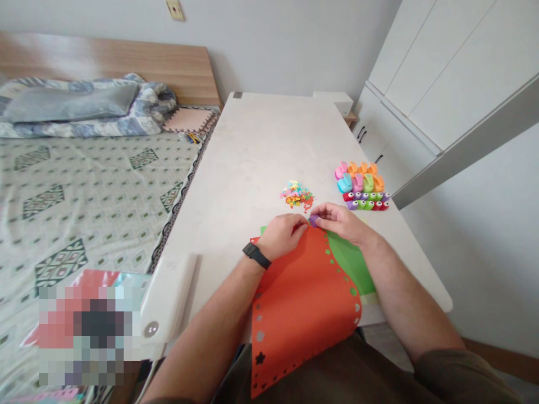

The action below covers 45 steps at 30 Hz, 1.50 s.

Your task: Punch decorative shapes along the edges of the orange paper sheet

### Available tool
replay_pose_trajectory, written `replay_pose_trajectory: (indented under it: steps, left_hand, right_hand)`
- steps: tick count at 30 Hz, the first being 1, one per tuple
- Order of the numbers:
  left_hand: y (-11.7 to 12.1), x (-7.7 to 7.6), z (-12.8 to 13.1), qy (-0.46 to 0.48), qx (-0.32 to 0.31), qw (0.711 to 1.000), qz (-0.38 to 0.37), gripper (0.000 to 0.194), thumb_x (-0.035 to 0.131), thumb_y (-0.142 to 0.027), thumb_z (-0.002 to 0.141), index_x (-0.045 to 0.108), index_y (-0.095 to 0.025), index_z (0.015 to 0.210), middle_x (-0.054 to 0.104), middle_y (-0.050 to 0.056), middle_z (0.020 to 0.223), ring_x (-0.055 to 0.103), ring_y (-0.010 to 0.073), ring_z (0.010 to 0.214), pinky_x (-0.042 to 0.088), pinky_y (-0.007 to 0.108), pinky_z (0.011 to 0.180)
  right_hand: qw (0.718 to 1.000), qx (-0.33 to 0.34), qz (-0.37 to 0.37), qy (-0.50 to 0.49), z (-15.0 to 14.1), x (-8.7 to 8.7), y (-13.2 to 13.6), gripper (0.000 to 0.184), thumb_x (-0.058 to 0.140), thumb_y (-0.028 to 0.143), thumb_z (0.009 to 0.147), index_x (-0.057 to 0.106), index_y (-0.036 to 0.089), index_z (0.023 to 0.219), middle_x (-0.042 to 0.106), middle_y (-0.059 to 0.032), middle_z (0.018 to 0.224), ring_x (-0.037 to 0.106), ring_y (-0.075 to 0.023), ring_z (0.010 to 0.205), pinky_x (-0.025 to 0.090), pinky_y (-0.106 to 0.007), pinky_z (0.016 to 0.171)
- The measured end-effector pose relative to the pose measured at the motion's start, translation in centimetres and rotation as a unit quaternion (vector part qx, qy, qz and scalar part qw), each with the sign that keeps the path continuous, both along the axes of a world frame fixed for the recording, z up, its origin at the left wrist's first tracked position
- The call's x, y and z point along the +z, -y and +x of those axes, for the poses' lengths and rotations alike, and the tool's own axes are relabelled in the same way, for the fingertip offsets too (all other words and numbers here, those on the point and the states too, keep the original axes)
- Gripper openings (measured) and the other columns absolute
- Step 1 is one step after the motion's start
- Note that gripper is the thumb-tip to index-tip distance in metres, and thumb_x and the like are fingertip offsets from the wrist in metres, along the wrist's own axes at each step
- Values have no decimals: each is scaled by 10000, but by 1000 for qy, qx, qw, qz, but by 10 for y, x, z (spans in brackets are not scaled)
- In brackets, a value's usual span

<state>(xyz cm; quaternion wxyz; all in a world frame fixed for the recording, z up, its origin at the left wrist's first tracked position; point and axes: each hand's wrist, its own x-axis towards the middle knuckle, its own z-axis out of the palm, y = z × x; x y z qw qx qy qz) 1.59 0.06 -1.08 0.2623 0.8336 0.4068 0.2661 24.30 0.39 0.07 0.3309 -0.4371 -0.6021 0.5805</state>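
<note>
A sheet of orange-red paper (295, 297) curves over the table's near edge, with small shaped holes along its borders. My left hand (284, 234), a black band on its wrist, is closed on the sheet's far edge. Between the thumb and fingers of my right hand (340, 223) is a small purple craft punch (314, 221), set at the same far edge. Green paper (351, 261) lies underneath, partly covered. Just beyond my hands is a pile of colourful paper cut-outs (296, 193). Several craft punches (362, 186) stand in rows to the right.
The white table (278, 134) runs back to the wall. A long white device (170, 294) lies at its near left edge, with a cable. On the left is a bed (96, 174) with a folded quilt (155, 98). White cabinets (455, 56) stand at right.
</note>
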Motion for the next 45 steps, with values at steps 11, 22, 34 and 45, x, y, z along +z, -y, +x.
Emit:
replay_pose_trajectory:
  steps: [11, 22, 34, 45]
  left_hand:
    - [2, 2, 0, 14, -4, 1000, -6, 188, 521, -249, 979, 702, -198, 986, 751, 50, 942, 685, 174, 867, 502, 283, 800]
    - [1, 2, -1, 15, -6, 1000, -5, 182, 523, -239, 978, 699, -192, 975, 747, 49, 926, 681, 172, 852, 500, 281, 794]
    - [1, 3, 0, 6, -3, 1000, 2, 194, 520, -236, 978, 709, -191, 966, 741, 49, 904, 671, 167, 821, 494, 280, 764]
    - [1, 1, 0, 10, -2, 1000, 1, 194, 512, -244, 985, 698, -193, 974, 744, 48, 930, 677, 173, 856, 496, 287, 796]
  right_hand:
    - [999, 8, -50, -4, 1, 3, 2, 348, 738, 423, 878, 724, 226, 1164, 753, -56, 1120, 691, -198, 1008, 518, -389, 992]
    - [995, -20, -91, -36, -2, 2, 2, 393, 799, 423, 820, 738, 214, 1148, 754, -64, 1115, 688, -197, 990, 511, -394, 999]
    - [999, -27, -32, -8, -2, 1, 2, 354, 714, 491, 881, 744, 218, 1104, 733, -40, 1011, 647, -170, 908, 511, -321, 859]
    - [996, -20, -89, -22, -2, 3, 3, 362, 773, 431, 842, 727, 212, 1126, 753, -40, 1019, 673, -164, 896, 524, -315, 848]
